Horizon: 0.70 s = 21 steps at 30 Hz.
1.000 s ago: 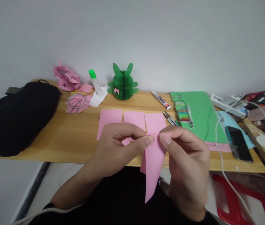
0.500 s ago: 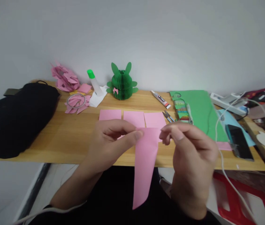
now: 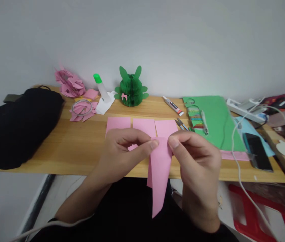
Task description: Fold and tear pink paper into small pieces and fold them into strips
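Observation:
A long strip of pink paper (image 3: 160,176) hangs from both my hands in front of the table edge, doubled at the top so a shorter layer shows behind its left side. My left hand (image 3: 129,153) pinches its upper left corner between thumb and forefinger. On the upper right corner, the thumb and fingers of my right hand (image 3: 195,161) are closed in a pinch. Beyond my hands lie three pink paper pieces in a row: a left one (image 3: 118,123), a middle one (image 3: 143,124) and a right one (image 3: 166,125).
Small scissors (image 3: 181,124), a glue tube (image 3: 173,106), green paper (image 3: 215,117) and a phone (image 3: 257,151) lie to the right. A green paper figure (image 3: 131,90), a green-capped bottle (image 3: 102,89), a tape roll (image 3: 81,108) and a black bag (image 3: 18,127) stand or lie further back and left.
My right thumb and fingers have come in from the right and closed on the paper's upper right corner. The strip has shifted slightly right, and its rear layer now shows.

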{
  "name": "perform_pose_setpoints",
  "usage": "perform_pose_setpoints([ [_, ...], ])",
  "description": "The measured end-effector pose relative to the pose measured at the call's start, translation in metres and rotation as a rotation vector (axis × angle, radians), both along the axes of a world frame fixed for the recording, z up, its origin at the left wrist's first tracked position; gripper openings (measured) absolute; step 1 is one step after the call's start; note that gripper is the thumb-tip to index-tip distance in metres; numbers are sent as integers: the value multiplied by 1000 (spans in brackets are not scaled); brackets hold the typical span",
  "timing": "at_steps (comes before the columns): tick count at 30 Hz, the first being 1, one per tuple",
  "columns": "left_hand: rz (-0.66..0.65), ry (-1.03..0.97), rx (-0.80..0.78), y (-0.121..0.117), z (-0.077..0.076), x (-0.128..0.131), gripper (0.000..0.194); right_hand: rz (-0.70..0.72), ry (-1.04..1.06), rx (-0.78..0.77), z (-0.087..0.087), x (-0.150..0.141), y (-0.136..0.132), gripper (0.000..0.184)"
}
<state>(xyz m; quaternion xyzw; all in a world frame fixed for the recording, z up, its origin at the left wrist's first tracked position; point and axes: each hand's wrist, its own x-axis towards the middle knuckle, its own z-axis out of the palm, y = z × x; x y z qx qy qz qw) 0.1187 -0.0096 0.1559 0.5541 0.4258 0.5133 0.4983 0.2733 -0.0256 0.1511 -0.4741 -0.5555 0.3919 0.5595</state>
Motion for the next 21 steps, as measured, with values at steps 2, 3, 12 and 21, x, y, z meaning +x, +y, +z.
perform_pose_setpoints([
  [2,4,4,1,1,-1,0,17,12,-9,-12,0,-1,0,12],
  [3,5,6,-5,1,-1,1,17,30,-24,-20,0,-1,-1,11],
  [12,-20,-2,12,6,-5,0,19,107,-45,-86,-1,2,1,24],
  [21,-26,-14,15,8,-5,1,19,182,50,-155,-10,9,7,23],
])
